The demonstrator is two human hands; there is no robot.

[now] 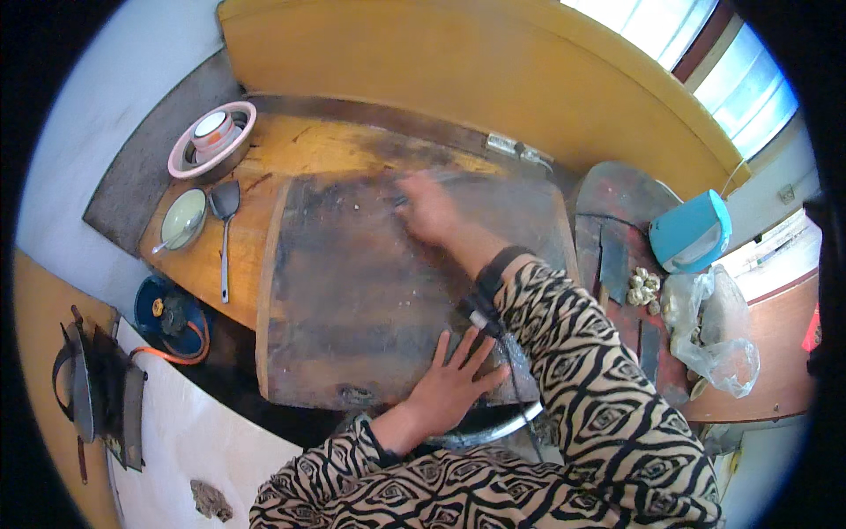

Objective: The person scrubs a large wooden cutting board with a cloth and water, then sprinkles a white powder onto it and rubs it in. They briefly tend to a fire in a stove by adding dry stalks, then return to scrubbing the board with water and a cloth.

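Observation:
A large, dark-stained wooden board lies before me, with small pale specks on its surface. My right hand is near the board's far edge, its fingers curled around a dark object. Motion blur hides what that object is. A pale blurred streak runs to the right of those fingers. My left hand rests with fingers spread on the near edge of the board and grips nothing. Between my arms hangs a black cable with a thicker connector, crossing the board's near right part.
Left of the board are a metal spatula, a pale green bowl with a spoon, and a pink-rimmed basin. To the right are a blue container, garlic bulbs and a clear plastic bag. A power strip lies behind.

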